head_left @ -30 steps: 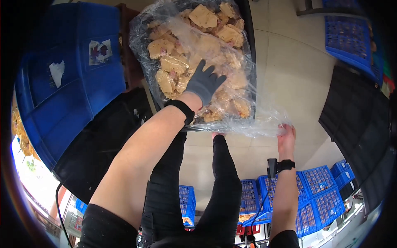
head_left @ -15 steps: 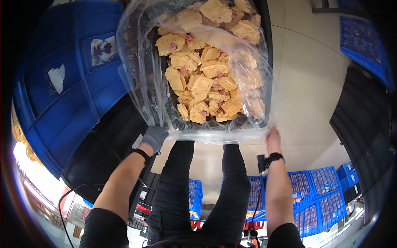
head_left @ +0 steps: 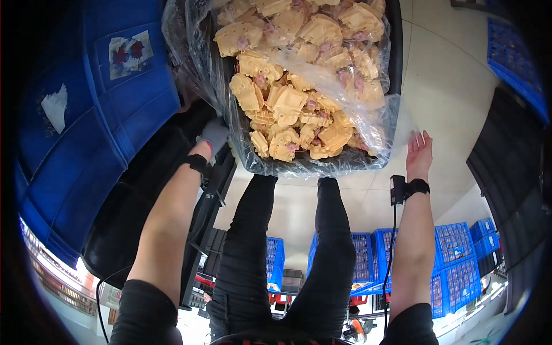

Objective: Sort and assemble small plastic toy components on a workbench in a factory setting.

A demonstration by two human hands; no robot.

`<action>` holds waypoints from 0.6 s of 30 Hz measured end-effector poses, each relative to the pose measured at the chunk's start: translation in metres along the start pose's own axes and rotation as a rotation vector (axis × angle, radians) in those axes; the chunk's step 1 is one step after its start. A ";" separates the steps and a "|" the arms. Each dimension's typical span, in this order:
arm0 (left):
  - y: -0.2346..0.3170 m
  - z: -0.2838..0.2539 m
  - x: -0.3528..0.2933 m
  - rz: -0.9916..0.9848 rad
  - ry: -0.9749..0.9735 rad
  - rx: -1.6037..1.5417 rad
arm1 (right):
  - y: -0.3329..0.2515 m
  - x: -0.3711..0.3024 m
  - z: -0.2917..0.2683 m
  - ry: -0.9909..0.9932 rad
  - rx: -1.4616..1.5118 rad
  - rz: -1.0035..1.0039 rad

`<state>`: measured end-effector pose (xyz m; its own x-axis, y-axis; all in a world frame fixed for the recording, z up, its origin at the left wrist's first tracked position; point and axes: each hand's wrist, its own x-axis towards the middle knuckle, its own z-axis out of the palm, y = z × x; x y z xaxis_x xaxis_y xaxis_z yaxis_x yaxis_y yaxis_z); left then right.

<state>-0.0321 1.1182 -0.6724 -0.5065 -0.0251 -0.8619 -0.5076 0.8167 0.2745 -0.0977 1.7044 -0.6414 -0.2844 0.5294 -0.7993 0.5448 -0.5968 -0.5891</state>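
Note:
A dark bin stands in front of my legs, lined with a clear plastic bag. Inside it lie many cream-yellow moulded plastic parts with small pink pieces on them. Part of the film lies over the parts on the right, and its near edge hangs over the bin's near rim. My left hand, in a grey glove, is beside the bin's left side; motion blurs its fingers. My right hand, bare, is right of the bin, apart from the film, with fingers spread and nothing in them.
Large blue containers stand at the left, beside a black surface. Blue crates are stacked behind my legs, and another blue crate sits far right. A black panel is at the right. Cables run from both wrists.
Both hands have left the bag's near edge, the left moving up, the right moving up and outward. The film edge now drapes over the near rim. The bin appears closer and slightly further right.

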 end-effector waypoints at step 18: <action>0.059 -0.010 0.002 0.008 0.456 -0.135 | 0.185 -0.143 0.033 -0.083 -0.248 0.009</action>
<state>-0.0702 1.1607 -0.6536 -0.7499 -0.2942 -0.5926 -0.5729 0.7366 0.3593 0.0177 1.4982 -0.6402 -0.3372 0.4672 -0.8174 0.7211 -0.4300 -0.5432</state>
